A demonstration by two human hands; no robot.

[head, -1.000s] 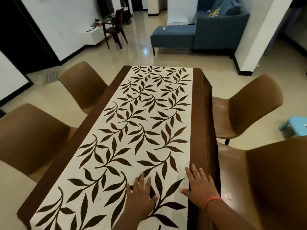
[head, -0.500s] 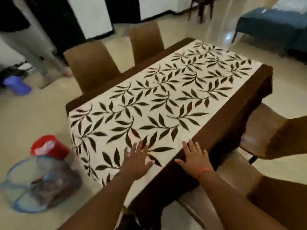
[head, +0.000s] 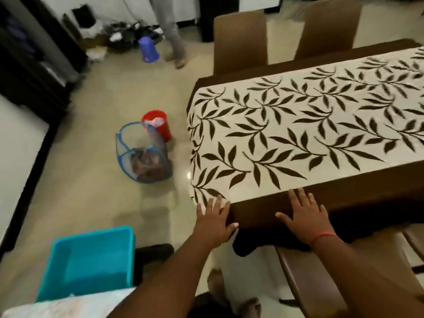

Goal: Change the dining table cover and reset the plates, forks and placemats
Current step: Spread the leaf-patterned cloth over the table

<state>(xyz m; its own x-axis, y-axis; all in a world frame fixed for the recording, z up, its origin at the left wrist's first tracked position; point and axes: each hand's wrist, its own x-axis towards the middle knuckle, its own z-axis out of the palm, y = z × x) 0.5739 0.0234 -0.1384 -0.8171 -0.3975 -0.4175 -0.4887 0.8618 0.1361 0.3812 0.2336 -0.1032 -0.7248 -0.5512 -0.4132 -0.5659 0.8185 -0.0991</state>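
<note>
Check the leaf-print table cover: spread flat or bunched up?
Spread. The leaf-print table cover lies smooth across the tabletop and drapes over the near end. Left hand and right hand lie flat on its brown border.

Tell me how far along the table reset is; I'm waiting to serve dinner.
Done: the leaf-print cover lies spread over the table. In hand: the left hand and right hand lie flat with straight fingers on its brown border at the near corner. Left: no plates, forks or placemats are on it or in view.
</note>
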